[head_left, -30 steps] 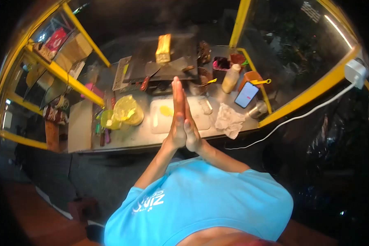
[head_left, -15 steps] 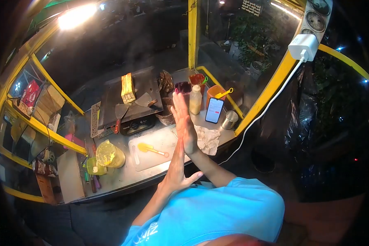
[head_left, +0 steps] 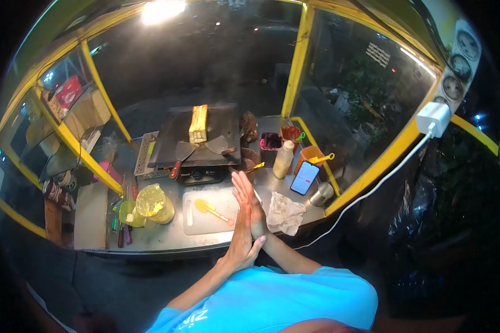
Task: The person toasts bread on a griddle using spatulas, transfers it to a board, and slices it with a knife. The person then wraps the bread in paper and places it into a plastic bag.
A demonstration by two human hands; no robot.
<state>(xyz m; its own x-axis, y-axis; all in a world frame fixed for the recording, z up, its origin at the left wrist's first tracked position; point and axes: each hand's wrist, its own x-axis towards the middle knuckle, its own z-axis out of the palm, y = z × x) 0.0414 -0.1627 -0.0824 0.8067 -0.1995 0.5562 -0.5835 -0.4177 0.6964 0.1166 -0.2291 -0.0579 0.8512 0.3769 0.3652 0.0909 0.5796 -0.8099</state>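
My left hand (head_left: 241, 240) and my right hand (head_left: 256, 213) press palm to palm over the front edge of the counter. Fingers on both are stretched out and point away from me, and nothing shows between them. Just left of them lies a white cutting board (head_left: 191, 226) with a yellow spatula (head_left: 212, 211) on it. To their right is a crumpled cloth or paper (head_left: 286, 213). Beyond, a dark griddle (head_left: 172, 130) carries a stack of browned, striped bread (head_left: 198, 125) and two metal scrapers (head_left: 183, 152).
A yellow-smeared tub (head_left: 155, 204) stands left of the board. On the right are a bottle (head_left: 284, 158), an orange container (head_left: 308, 155), a lit phone (head_left: 304, 178) and a metal cup (head_left: 321, 195). Yellow posts (head_left: 298, 61) frame the stall; a white cable (head_left: 366, 188) hangs at right.
My view has tilted up, so the counter sits lower and further right in the frame. My palms stay together, rubbing slightly; the left thumb now lies closer to the right wrist.
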